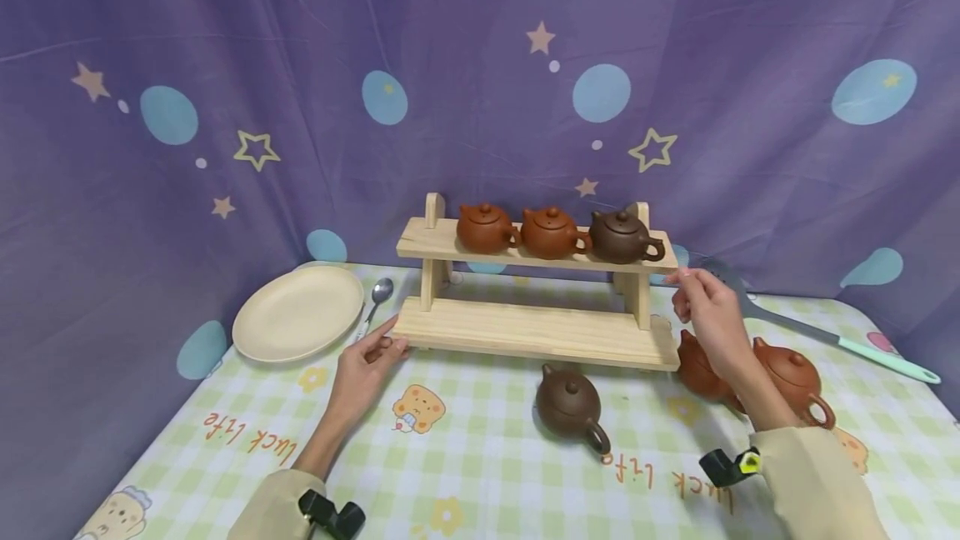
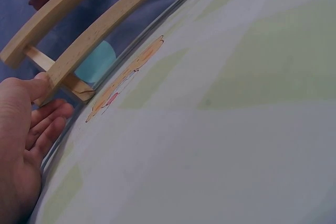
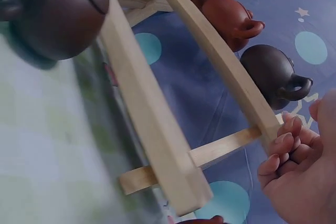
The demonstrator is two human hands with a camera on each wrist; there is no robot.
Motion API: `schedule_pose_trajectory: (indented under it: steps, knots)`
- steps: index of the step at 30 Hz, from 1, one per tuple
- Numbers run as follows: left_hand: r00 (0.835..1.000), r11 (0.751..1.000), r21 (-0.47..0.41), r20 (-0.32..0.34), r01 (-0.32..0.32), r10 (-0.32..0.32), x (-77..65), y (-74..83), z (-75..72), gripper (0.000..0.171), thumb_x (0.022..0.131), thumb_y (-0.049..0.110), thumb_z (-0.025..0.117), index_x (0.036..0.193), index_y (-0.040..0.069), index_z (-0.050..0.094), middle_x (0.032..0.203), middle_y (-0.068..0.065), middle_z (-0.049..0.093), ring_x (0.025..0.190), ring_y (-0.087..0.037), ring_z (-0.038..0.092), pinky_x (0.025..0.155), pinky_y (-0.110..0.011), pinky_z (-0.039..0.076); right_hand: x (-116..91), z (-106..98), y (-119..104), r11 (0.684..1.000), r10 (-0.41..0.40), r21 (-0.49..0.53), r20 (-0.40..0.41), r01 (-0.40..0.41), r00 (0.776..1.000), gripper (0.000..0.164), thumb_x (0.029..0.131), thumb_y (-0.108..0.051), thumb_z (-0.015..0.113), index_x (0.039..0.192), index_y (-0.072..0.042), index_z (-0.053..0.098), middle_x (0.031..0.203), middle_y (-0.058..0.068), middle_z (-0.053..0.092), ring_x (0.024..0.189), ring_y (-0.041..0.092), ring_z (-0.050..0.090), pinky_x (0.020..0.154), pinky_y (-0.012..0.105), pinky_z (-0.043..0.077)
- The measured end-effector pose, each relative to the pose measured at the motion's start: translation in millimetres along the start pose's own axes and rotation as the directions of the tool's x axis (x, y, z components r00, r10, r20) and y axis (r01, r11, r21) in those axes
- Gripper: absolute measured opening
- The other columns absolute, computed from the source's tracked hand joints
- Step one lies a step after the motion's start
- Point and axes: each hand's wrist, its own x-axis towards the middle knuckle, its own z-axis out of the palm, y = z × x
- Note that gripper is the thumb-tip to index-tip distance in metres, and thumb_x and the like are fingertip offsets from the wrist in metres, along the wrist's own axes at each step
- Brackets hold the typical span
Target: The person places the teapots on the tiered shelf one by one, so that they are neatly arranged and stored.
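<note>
A two-tier wooden display shelf [image 1: 532, 330] stands near the back of the table. On its upper board sit two reddish-brown teapots, the left one [image 1: 483, 232] and the middle one [image 1: 550, 235], and a dark brown teapot [image 1: 621, 240] at the right. My left hand [image 1: 367, 369] grips the lower board's left end, thumb on the board and fingers below it. At the upper board's right end is my right hand [image 1: 712, 315], its curled fingers holding the corner. Before the shelf sits another dark brown teapot [image 1: 568, 407].
Two more reddish-brown teapots, one [image 1: 697, 369] partly behind my right forearm and one [image 1: 791, 377] beside it, stand at the right. Behind them lies a grey slotted turner [image 1: 795, 323] with a mint handle. A cream plate [image 1: 296, 315] and a spoon [image 1: 381, 292] are left.
</note>
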Motion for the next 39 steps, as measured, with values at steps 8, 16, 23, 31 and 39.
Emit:
schedule_pose_trajectory:
  steps: [8,16,23,31,39]
  knots:
    - [1.000,1.000,0.004,-0.003,0.003,-0.003,-0.2,-0.5,-1.8,0.049,0.101,0.018,0.072,0.147,0.007,0.058,0.108,-0.020,0.071,0.094,-0.025,0.074,0.085,-0.015,0.052,-20.0,5.2,5.6,1.000,0.017,-0.005,0.077,-0.016,0.997,0.043,0.114,-0.033,0.042,0.114,0.007,0.060,0.075,0.003,0.049,0.065,0.011,0.046,0.057,0.027,0.044]
    - [1.000,1.000,0.008,-0.006,0.029,-0.029,1.4,-3.0,-1.7,0.049,0.101,0.016,0.071,0.147,0.008,0.058,0.108,-0.020,0.072,0.094,-0.023,0.073,0.086,-0.015,0.052,-36.8,10.7,7.4,0.999,0.053,-0.010,0.120,-0.052,0.991,0.042,0.114,-0.030,0.041,0.117,0.009,0.058,0.074,0.004,0.048,0.063,0.013,0.045,0.053,0.029,0.041]
    - [1.000,1.000,-0.010,-0.004,0.017,-0.017,1.3,-0.8,-1.0,0.049,0.100,0.015,0.072,0.147,0.006,0.058,0.107,-0.021,0.071,0.095,-0.029,0.074,0.085,-0.016,0.053,-54.4,14.1,17.5,0.996,0.083,-0.052,0.141,-0.076,0.987,0.039,0.115,-0.027,0.041,0.115,0.006,0.061,0.073,0.005,0.049,0.060,0.012,0.045,0.052,0.028,0.039]
    - [1.000,1.000,-0.016,-0.004,0.012,-0.012,1.0,-0.3,-0.8,0.049,0.100,0.015,0.072,0.146,0.006,0.058,0.107,-0.021,0.070,0.095,-0.030,0.074,0.084,-0.016,0.054,-74.7,19.9,23.6,0.999,0.021,-0.046,0.174,-0.014,0.984,0.034,0.114,-0.021,0.042,0.109,0.007,0.063,0.071,0.006,0.049,0.062,0.014,0.048,0.056,0.028,0.042]
    - [0.999,1.000,0.001,0.012,0.030,-0.030,-4.8,23.4,-0.8,0.048,0.101,0.010,0.069,0.146,-0.001,0.055,0.106,-0.025,0.069,0.095,-0.033,0.073,0.083,-0.015,0.053,-91.9,24.5,29.3,0.990,0.137,-0.065,0.235,-0.125,0.962,0.039,0.114,-0.029,0.043,0.112,0.004,0.063,0.073,0.006,0.049,0.063,0.015,0.046,0.057,0.029,0.042]
